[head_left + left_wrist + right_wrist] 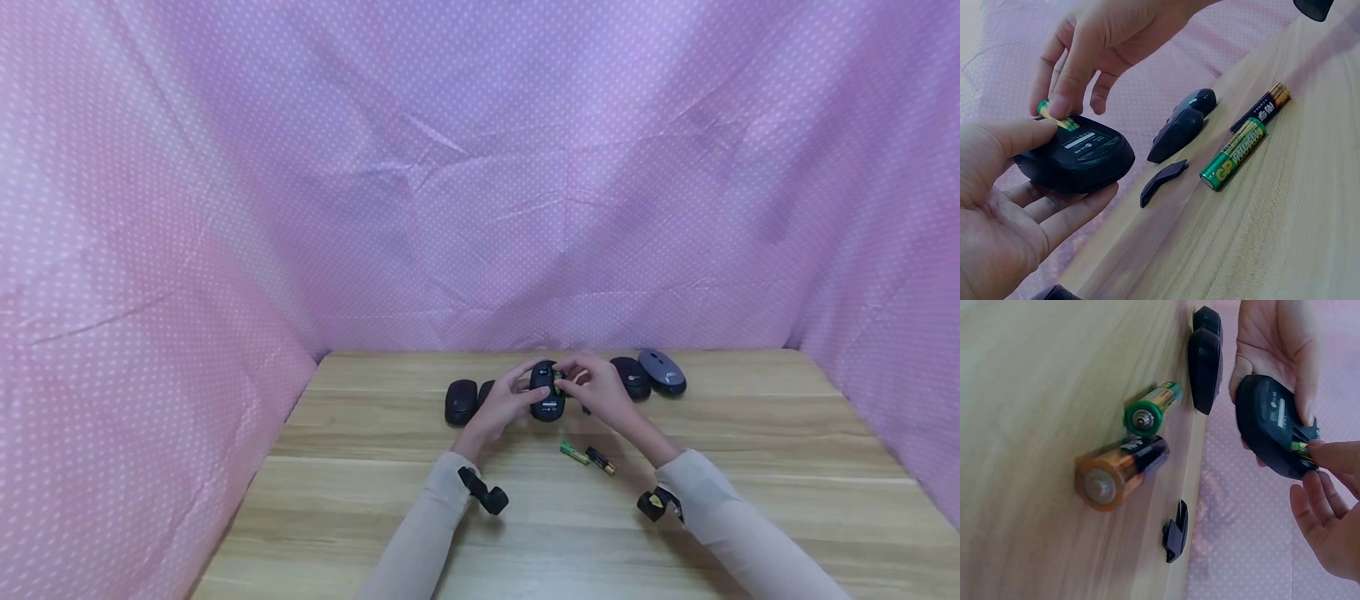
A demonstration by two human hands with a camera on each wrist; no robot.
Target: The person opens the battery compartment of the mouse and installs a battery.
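Observation:
My left hand (501, 407) grips a black computer mouse (548, 409) with its underside turned up, clear of the table in the left wrist view. Its thumb lies across the underside, by the open battery slot. Green and gold, a battery (1067, 123) sits at that slot, partly covered by fingers. Thumb and fingertips of my right hand (602, 388) pinch it there. On the wood nearer me lie a green GP battery (1233, 154) and a black battery with a copper end (1261, 107), side by side. A small black cover piece (1163, 181) rests beyond them.
Behind my left hand stand dark mice (461, 402) on the wooden table (360, 500). A dark mouse (630, 377) and a grey mouse (662, 372) sit side by side at the back right. Pink dotted cloth (480, 208) hangs beyond the table's far edge.

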